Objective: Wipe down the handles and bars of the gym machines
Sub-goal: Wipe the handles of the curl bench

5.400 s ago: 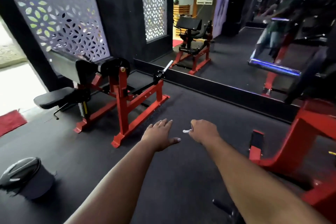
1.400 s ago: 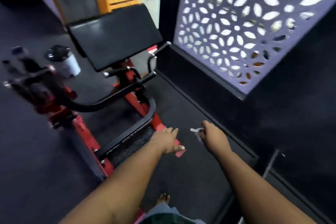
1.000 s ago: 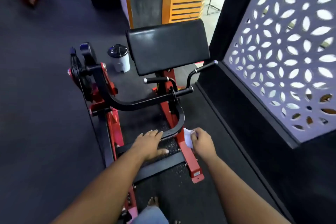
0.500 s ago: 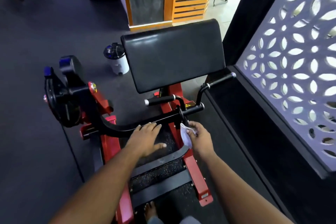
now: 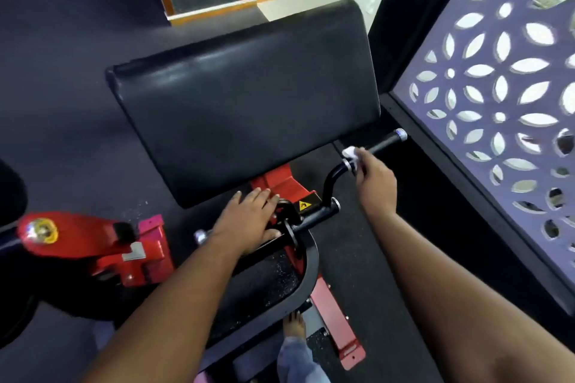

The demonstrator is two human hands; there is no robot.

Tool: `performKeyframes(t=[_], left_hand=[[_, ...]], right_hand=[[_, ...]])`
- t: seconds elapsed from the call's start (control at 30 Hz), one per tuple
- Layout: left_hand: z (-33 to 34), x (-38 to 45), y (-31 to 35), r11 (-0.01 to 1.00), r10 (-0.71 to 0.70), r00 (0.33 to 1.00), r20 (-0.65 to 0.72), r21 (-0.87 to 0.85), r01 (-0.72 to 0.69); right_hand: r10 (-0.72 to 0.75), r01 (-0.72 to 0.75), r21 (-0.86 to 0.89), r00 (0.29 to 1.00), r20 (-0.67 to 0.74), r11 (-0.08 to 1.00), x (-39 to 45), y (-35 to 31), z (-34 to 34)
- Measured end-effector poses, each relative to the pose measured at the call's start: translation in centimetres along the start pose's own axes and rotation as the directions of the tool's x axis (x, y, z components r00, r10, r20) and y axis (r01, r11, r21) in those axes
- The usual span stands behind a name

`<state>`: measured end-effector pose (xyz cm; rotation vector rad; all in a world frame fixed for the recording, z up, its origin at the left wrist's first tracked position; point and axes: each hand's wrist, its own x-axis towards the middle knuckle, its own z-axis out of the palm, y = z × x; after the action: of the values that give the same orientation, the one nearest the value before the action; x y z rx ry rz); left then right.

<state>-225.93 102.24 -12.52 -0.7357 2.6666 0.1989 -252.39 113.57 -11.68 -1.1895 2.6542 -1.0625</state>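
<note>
Both hands have moved up onto the curl machine since half a second ago, when they hovered above its lower bar, and the camera now sits closer over it. Filling the middle of the frame is the black arm pad point(image 5: 245, 102), tilted, with the red frame point(image 5: 329, 311) below it at lower centre and a patterned cut-out screen point(image 5: 504, 102) along the right edge. At centre, the left hand point(image 5: 249, 221) lies flat, fingers spread and loose, over the left handle point(image 5: 203, 236) and pivot. Right of centre, the right hand point(image 5: 375, 182) closes its fingers on a small white cloth point(image 5: 351, 154), pressed against the near end of the right handle point(image 5: 381, 143). A bare foot point(image 5: 294, 325) shows at bottom centre.
</note>
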Motion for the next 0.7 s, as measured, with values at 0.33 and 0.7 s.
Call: performKeyframes(t=[0.33, 0.7], left_hand=[[3.5, 3.1, -3.4, 0.978, -0.001, 0.995, 0.095, -0.206, 0.021], [4.0, 2.5, -3.3, 0.991, 0.021, 0.998, -0.052, -0.130, -0.028]], right_hand=[[0.048, 0.032, -0.347, 0.974, 0.220, 0.937, 5.2, 5.8, 6.1], [0.046, -0.061, -0.115, 0.991, -0.128, 0.991, 6.9, 5.8, 1.2]])
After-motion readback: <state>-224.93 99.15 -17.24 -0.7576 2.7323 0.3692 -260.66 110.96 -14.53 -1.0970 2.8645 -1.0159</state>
